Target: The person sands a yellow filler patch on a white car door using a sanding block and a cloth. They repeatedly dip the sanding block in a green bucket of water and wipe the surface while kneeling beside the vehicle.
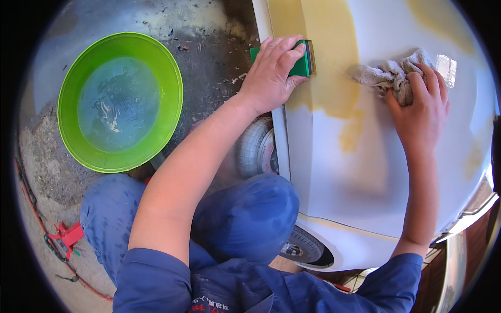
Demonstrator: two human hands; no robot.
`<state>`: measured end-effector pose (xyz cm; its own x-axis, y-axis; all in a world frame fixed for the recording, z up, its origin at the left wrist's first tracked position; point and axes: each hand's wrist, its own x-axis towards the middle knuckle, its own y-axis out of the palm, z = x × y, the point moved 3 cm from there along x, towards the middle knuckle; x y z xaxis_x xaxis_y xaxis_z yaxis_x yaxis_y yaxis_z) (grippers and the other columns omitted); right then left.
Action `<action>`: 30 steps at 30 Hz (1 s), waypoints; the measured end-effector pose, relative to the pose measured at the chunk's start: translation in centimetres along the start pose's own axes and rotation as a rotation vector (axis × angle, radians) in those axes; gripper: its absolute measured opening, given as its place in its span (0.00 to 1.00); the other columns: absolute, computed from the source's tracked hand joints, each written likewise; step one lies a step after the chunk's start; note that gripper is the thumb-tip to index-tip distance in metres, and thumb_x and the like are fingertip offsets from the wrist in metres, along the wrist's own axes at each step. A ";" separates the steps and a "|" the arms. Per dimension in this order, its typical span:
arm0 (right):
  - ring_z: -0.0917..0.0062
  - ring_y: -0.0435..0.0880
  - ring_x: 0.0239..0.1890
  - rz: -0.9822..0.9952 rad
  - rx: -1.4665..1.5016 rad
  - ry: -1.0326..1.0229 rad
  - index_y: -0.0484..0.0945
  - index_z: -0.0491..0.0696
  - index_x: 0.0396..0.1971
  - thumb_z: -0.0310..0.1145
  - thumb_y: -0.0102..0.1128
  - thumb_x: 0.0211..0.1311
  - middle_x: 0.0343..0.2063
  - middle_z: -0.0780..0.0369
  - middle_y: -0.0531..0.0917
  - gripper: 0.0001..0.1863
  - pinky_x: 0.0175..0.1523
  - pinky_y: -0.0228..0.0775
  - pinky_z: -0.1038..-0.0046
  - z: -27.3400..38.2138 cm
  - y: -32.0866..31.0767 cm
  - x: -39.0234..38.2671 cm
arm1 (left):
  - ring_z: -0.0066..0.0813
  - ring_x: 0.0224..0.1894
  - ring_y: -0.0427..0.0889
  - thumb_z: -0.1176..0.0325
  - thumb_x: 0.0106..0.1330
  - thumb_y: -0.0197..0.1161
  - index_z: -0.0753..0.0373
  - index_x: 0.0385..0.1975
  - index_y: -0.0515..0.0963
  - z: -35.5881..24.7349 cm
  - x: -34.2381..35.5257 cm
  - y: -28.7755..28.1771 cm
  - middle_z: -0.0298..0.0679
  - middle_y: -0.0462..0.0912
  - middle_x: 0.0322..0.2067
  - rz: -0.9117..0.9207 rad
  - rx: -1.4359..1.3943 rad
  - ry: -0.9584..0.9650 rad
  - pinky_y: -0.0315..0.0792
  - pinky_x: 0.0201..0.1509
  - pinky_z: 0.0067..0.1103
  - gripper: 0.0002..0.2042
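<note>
My left hand (272,70) grips a green block (298,65) against the edge of a white car body panel (342,182), where a broad yellowish patch (336,88) covers the surface. My right hand (417,112) is closed on a crumpled grey cloth (383,77) resting on the panel, to the right of that patch. Its fingers are curled over the cloth, and a small shiny rectangle (445,68) shows just beside it.
A green basin (67,101) of cloudy water stands on the stained floor (47,151) at left. A red tool (70,235) and an orange hose (32,201) lie lower left. A spare wheel-like round object (250,146) and a car tire (308,246) are near my blue-clad knees.
</note>
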<state>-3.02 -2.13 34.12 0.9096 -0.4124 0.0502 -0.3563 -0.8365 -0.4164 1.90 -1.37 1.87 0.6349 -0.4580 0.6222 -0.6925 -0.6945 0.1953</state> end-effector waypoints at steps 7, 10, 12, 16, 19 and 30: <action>0.61 0.75 0.70 -0.020 0.026 -0.014 0.86 0.52 0.47 0.39 0.79 0.51 0.61 0.65 0.83 0.21 0.73 0.66 0.55 0.0 -0.1 1.0 | 0.54 0.72 0.71 0.70 0.53 0.81 0.55 0.62 0.66 -4.6 -4.0 1.1 0.48 0.72 0.70 0.060 -0.007 0.098 0.61 0.79 0.52 0.37; 0.60 0.76 0.69 -0.047 0.044 -0.035 0.86 0.51 0.47 0.38 0.79 0.51 0.61 0.65 0.84 0.21 0.72 0.67 0.55 -0.1 0.4 0.8 | 0.54 0.71 0.72 0.70 0.54 0.81 0.56 0.61 0.68 -1.7 -2.3 0.5 0.48 0.72 0.70 0.083 0.003 0.138 0.62 0.78 0.52 0.35; 0.60 0.77 0.68 -0.050 0.063 -0.047 0.86 0.51 0.46 0.37 0.79 0.51 0.60 0.65 0.84 0.21 0.72 0.67 0.55 -0.6 0.7 -0.2 | 0.54 0.71 0.72 0.69 0.54 0.81 0.56 0.61 0.68 1.3 -0.6 0.4 0.48 0.72 0.70 0.045 -0.001 0.087 0.63 0.77 0.52 0.35; 0.59 0.77 0.68 -0.061 0.082 -0.046 0.86 0.51 0.46 0.37 0.79 0.50 0.60 0.65 0.84 0.21 0.72 0.68 0.55 -0.7 0.7 -0.8 | 0.53 0.71 0.72 0.70 0.52 0.81 0.56 0.62 0.65 0.9 -2.8 1.2 0.49 0.72 0.68 0.003 -0.001 0.057 0.63 0.76 0.52 0.38; 0.59 0.77 0.68 -0.056 0.072 -0.024 0.85 0.51 0.46 0.36 0.79 0.50 0.60 0.65 0.84 0.21 0.72 0.68 0.55 -0.5 0.6 -0.4 | 0.51 0.71 0.73 0.73 0.51 0.80 0.56 0.62 0.64 -3.5 -7.5 2.8 0.47 0.72 0.67 0.139 0.077 0.205 0.62 0.77 0.53 0.38; 0.58 0.77 0.68 -0.052 0.072 -0.032 0.86 0.50 0.46 0.36 0.80 0.50 0.60 0.65 0.84 0.21 0.72 0.66 0.55 0.0 -0.5 0.4 | 0.54 0.71 0.71 0.69 0.50 0.82 0.57 0.63 0.66 -4.3 -1.5 -0.3 0.47 0.71 0.70 0.014 -0.002 0.181 0.62 0.77 0.52 0.40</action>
<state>-2.47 -1.91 34.32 0.9332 -0.3566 0.0450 -0.2932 -0.8278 -0.4782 -0.32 1.92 4.14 0.5532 -0.3605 0.7510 -0.7015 -0.6877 0.1867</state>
